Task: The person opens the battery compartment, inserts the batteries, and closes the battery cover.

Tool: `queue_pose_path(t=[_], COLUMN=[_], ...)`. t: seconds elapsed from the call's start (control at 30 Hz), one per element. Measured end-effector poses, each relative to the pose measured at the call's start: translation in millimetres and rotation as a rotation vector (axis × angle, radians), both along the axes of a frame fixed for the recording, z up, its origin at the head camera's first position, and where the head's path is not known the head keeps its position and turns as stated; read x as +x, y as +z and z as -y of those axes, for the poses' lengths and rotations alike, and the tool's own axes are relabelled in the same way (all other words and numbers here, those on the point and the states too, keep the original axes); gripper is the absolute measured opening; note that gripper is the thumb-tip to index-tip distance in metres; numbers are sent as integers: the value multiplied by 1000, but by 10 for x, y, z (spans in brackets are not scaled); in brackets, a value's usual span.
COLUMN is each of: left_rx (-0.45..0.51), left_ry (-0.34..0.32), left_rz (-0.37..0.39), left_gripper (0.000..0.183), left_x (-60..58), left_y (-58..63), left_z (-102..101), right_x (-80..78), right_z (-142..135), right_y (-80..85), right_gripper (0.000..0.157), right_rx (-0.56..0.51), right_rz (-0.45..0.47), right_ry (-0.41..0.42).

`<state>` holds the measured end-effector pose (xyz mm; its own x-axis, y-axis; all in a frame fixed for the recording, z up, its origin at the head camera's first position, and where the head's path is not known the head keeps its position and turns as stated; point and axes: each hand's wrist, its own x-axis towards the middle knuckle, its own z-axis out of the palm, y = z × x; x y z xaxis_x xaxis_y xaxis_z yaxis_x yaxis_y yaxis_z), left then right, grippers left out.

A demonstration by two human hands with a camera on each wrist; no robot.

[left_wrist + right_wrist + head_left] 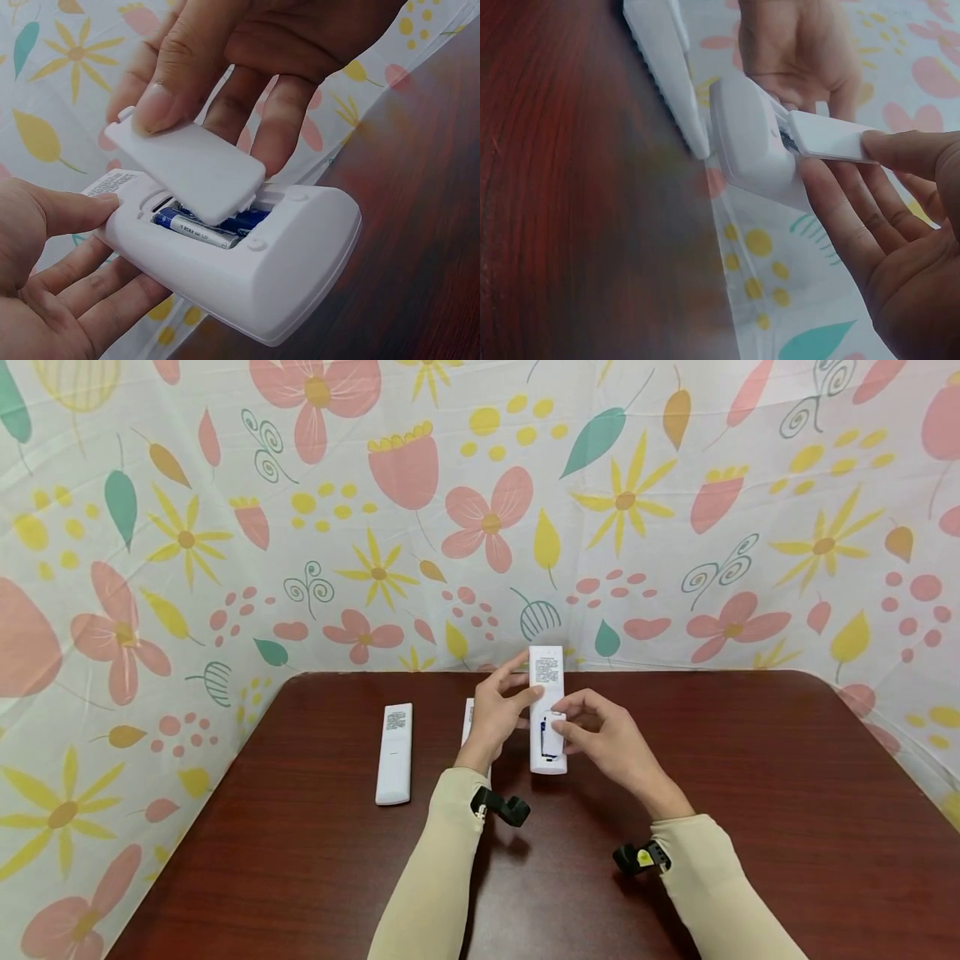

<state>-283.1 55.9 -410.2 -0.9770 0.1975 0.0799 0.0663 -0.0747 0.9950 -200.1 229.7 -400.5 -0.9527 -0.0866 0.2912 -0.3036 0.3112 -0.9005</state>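
Note:
A white remote control (547,672) is held up over the table, its back turned toward me. My left hand (491,710) grips it by the sides, thumb on the back near the printed label. In the left wrist view, blue and silver batteries (196,226) lie inside the uncovered compartment of the remote. My right hand (611,739) pinches the white battery cover (191,161) between thumb and fingers. The cover is tilted over the compartment, one end close to the batteries; whether it touches the remote I cannot tell.
Another white remote (393,756) lies back up at the left of the dark reddish-brown table (712,743). A further white remote (468,722) is partly hidden behind my left hand. Flower-patterned cloth (465,460) hangs behind the table.

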Motion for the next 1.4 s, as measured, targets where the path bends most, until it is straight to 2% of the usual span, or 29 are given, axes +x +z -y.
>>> queue_pose_path(t=[0.47,0.73,1.0,1.27,1.4], left_rx=[0,-4,19,4,22], left_ry=[-10,-7,-2,2,-11], left_rz=[-23,-14,-16,-2,-12], left_gripper=[57,56,58,57,57], left_x=[4,-9,-1,2,8], left_y=[2,4,11,19,18], left_z=[6,3,-6,-13,-24], right_x=[21,11,-2,-15,-33], right_z=[35,18,8,-26,-26], right_y=[-26,-48,-86,-61,-65], right_gripper=[18,21,23,47,63], right_rx=[76,144,189,211,128], right_rz=[-16,-33,-97,-61,26], right_ry=[16,-36,-82,-171,-128])
